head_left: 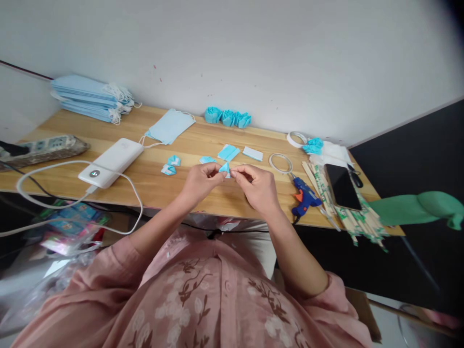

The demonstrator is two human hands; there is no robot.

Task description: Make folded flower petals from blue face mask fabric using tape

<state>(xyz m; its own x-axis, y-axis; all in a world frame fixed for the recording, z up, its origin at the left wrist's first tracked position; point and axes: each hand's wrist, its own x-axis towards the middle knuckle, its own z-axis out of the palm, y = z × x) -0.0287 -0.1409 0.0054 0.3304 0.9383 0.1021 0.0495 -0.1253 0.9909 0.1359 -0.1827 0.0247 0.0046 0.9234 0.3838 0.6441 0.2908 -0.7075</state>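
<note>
Nearby, folded blue pieces (228, 152) lie on the wooden table (159, 186) just beyond the hands; a glue gun (305, 195) and tape ring (280, 163) sit to the right, a power bank (111, 162) to the left. Bare tabletop runs between hands and front edge. Left hand (199, 182) and right hand (255, 186) meet, both pinching a small blue fold (225, 168) just above the table, its tip pointing away toward the wall.
</note>
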